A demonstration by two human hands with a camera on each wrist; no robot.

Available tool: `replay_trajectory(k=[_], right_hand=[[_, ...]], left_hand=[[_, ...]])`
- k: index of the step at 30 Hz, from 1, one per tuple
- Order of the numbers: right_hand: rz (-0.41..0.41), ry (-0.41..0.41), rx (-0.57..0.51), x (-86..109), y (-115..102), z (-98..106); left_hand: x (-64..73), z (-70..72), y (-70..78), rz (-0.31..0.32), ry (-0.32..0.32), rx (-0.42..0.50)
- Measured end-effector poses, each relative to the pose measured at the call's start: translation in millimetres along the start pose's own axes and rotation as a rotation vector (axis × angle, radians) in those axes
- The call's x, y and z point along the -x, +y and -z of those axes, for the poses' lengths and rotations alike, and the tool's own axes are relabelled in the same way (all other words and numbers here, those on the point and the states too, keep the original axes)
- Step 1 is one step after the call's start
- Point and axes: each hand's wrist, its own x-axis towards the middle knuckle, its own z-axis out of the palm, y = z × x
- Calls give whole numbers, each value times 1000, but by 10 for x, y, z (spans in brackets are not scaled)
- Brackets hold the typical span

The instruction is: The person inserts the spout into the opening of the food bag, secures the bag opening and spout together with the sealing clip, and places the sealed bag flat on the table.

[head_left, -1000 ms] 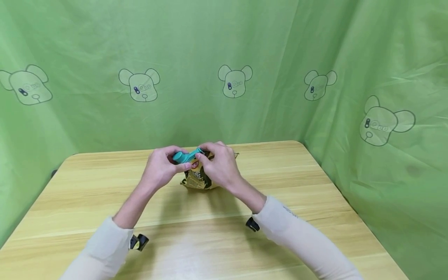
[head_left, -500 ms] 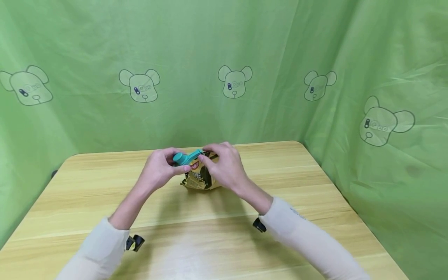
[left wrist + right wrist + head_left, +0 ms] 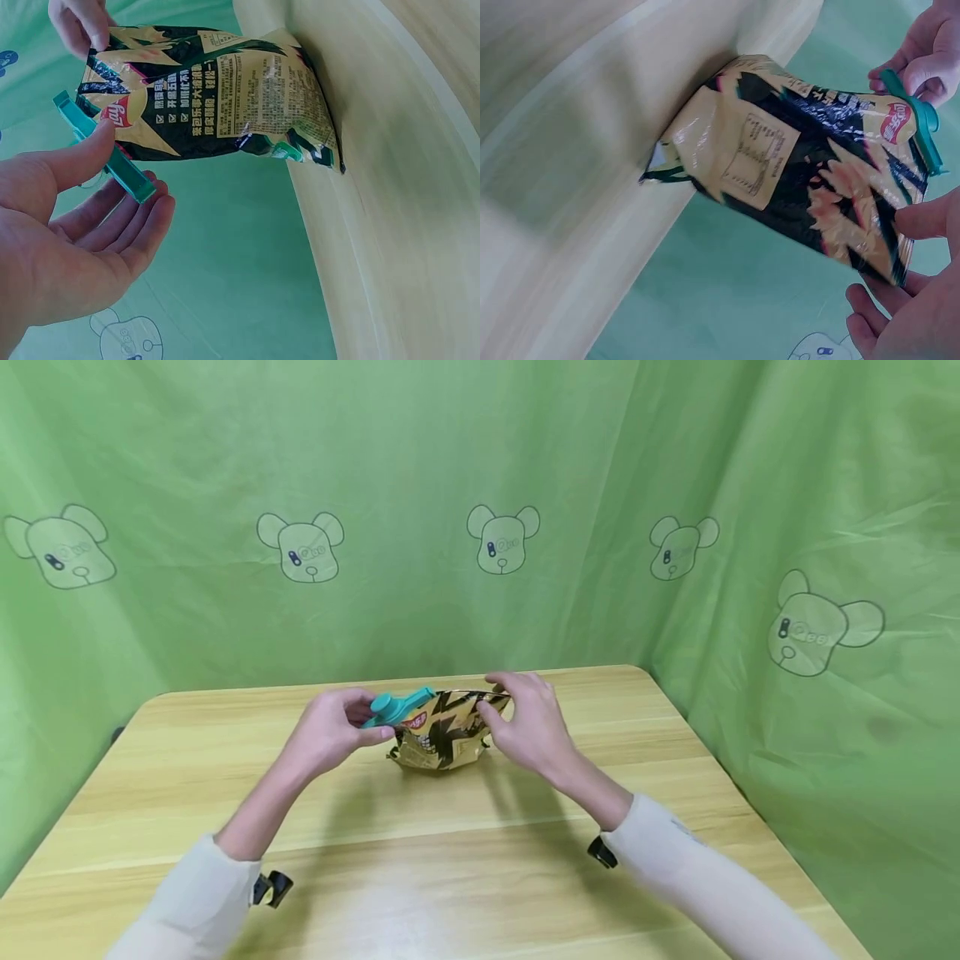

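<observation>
A gold and black snack bag stands on the table, its top edge raised. Along the left part of that edge sits a teal bag clip with a round cap. My left hand pinches the clip's left end, thumb in front; the left wrist view shows the thumb on the teal bar. At the bag's upper right corner my right hand pinches the edge, thumb on the front and fingers behind, as the right wrist view of the bag also shows.
The wooden table has rounded far corners. Green curtains printed with bear heads hang behind it and along the sides. Black wrist cameras are strapped below both light sleeves.
My right hand has moved right from the clip's right end to the bag's right corner, uncovering more of the bag. My left hand has shifted slightly left and stays on the clip.
</observation>
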Motion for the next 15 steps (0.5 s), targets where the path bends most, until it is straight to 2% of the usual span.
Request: replay_trajectory(k=[5, 11, 15], right_hand=[[-30, -8, -16, 39, 106, 5], [-103, -27, -61, 90, 222, -47], [-130, -43, -54, 150, 313, -91]], left_hand=[[9, 15, -26, 17, -8, -6], [38, 33, -64, 7, -9, -8], [62, 34, -105, 10, -18, -12]])
